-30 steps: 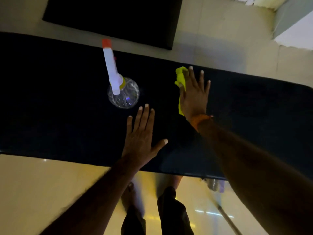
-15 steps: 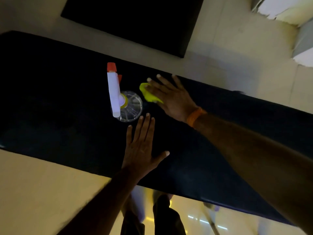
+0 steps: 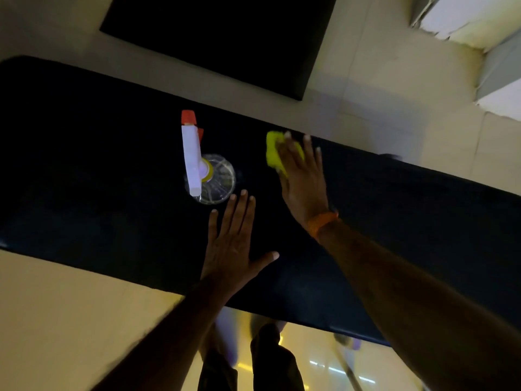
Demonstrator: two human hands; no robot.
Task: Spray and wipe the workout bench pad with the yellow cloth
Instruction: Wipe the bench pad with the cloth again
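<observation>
The long black bench pad (image 3: 98,198) runs across the view. My right hand (image 3: 303,179) presses the yellow cloth (image 3: 273,152) flat on the pad near its far edge; most of the cloth is hidden under the fingers. My left hand (image 3: 232,244) lies flat on the pad with fingers spread, holding nothing, just below a clear spray bottle (image 3: 210,176) that stands upright on the pad. The bottle has a white trigger head with a red nozzle. An orange band circles my right wrist.
A second black pad or mat (image 3: 220,38) lies on the pale tiled floor (image 3: 366,88) beyond the bench. My legs (image 3: 270,362) stand at the bench's near edge. A thin pole (image 3: 346,368) leans at the lower right.
My right hand has slid the yellow cloth to the right, away from the spray bottle, and turned to point toward the far edge. My left hand has stayed flat in place.
</observation>
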